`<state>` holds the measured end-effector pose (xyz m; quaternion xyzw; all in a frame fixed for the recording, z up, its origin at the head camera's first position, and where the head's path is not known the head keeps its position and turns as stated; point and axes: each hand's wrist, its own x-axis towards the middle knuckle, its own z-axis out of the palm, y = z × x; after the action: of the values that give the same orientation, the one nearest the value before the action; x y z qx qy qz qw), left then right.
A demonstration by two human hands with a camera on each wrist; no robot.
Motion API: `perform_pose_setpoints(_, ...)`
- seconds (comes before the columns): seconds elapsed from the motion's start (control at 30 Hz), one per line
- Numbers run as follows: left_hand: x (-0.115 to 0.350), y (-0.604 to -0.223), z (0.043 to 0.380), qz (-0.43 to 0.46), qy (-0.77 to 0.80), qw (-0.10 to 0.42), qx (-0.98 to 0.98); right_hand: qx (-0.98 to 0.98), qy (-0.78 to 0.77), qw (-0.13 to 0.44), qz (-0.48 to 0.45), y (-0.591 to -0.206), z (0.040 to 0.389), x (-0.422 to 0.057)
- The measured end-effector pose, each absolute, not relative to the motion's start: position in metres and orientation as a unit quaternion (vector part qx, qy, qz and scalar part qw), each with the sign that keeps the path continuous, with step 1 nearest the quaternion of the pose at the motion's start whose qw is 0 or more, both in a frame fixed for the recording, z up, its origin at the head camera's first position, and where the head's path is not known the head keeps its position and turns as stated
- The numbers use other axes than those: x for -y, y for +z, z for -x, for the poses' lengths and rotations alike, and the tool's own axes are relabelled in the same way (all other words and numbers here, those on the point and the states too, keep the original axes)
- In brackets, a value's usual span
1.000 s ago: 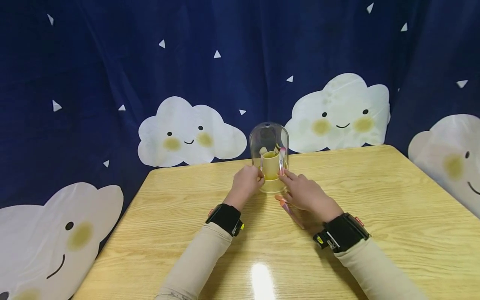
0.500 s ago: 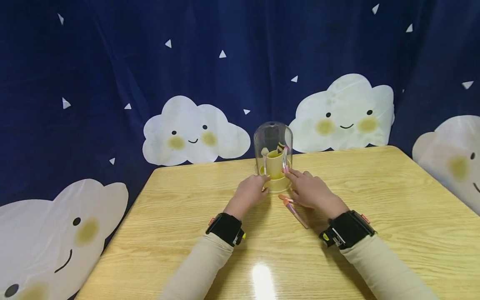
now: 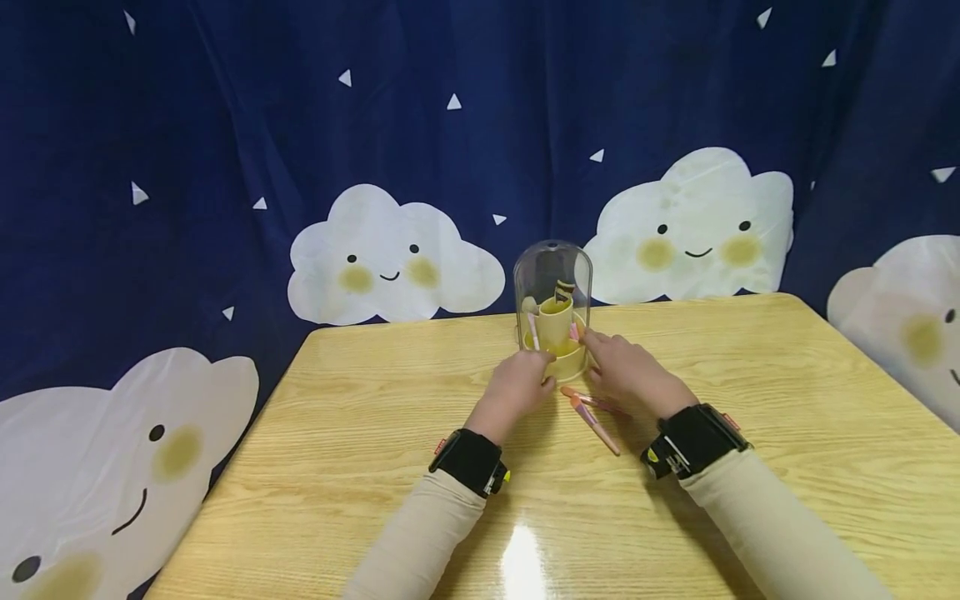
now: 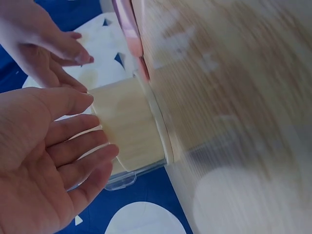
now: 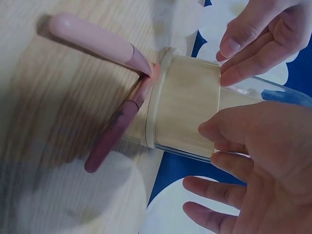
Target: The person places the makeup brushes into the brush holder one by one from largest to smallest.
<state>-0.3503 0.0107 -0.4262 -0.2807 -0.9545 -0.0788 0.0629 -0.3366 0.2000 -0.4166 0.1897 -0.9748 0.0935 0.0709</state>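
A cream makeup brush holder (image 3: 567,364) with a raised centre cup (image 3: 555,327) stands on the table under a clear dome (image 3: 553,257). Inside it, a pale brush (image 3: 533,327) leans at the left, a dark-tipped brush (image 3: 564,290) rises from the cup, and a pink brush (image 3: 575,332) is at the right. My left hand (image 3: 519,385) touches the holder's front rim with loosely bent fingers. My right hand (image 3: 630,369) has its fingertips at the right rim, beside the pink brush; its lower fingers (image 5: 214,190) are spread loosely.
Two orange-tipped makeup brushes, one lighter (image 3: 600,432) and one darker (image 3: 604,406), lie on the wooden table (image 3: 375,400) before the holder, their tips close together. A dark blue curtain (image 3: 420,50) with smiling clouds hangs behind the table's far edge.
The holder has turned: its left brush now leans, the pink brush has shifted back and right, and the cup's brush has swung right. My left hand followed the rim rightward.
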Motion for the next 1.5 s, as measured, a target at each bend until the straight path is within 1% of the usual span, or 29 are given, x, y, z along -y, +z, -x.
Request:
perform_pose_setpoints(0.23,-0.018,-0.430,0.345,0.281,-0.091,0.076,0.952,0.977,0.098,0.049,-0.181,-0.416,0.342,-0.205)
perform_pose_setpoints(0.43,-0.020,-0.430,0.341,0.283,-0.071,0.095,0.952,0.978,0.088,0.057,-0.182,-0.417,0.341,-0.206)
perform_pose_setpoints(0.5,-0.022,-0.429,0.338,0.291,-0.075,0.094,0.949,0.977,0.085,0.063,-0.187,-0.416,0.340,-0.207)
perform_pose_setpoints(0.63,-0.034,-0.423,0.324,0.311,-0.085,0.075,0.944,0.974,0.087,0.070,-0.199,-0.414,0.339,-0.208)
perform_pose_setpoints(0.83,-0.063,-0.418,0.304,0.339,-0.030,0.000,0.940,0.972,0.103,0.057,-0.205,-0.408,0.335,-0.209)
perform_pose_setpoints(0.87,-0.065,-0.418,0.303,0.335,-0.019,-0.018,0.942,0.971,0.103,0.059,-0.208,-0.407,0.334,-0.210)
perform_pose_setpoints(0.93,-0.068,-0.420,0.303,0.326,0.005,-0.037,0.945,0.968,0.107,0.062,-0.216,-0.406,0.333,-0.211)
perform_pose_setpoints(1.1,-0.071,-0.423,0.305,0.280,0.022,-0.066,0.957,0.966,0.114,0.067,-0.221,-0.409,0.331,-0.213)
perform_pose_setpoints(1.3,-0.074,-0.429,0.309,0.228,0.020,-0.083,0.970,0.961,0.137,0.083,-0.226,-0.415,0.327,-0.215)
perform_pose_setpoints(1.4,-0.069,-0.432,0.310,0.217,-0.012,-0.071,0.973,0.955,0.158,0.090,-0.233,-0.416,0.325,-0.214)
perform_pose_setpoints(1.5,-0.056,-0.433,0.312,0.227,-0.082,-0.061,0.969,0.947,0.187,0.104,-0.241,-0.418,0.321,-0.216)
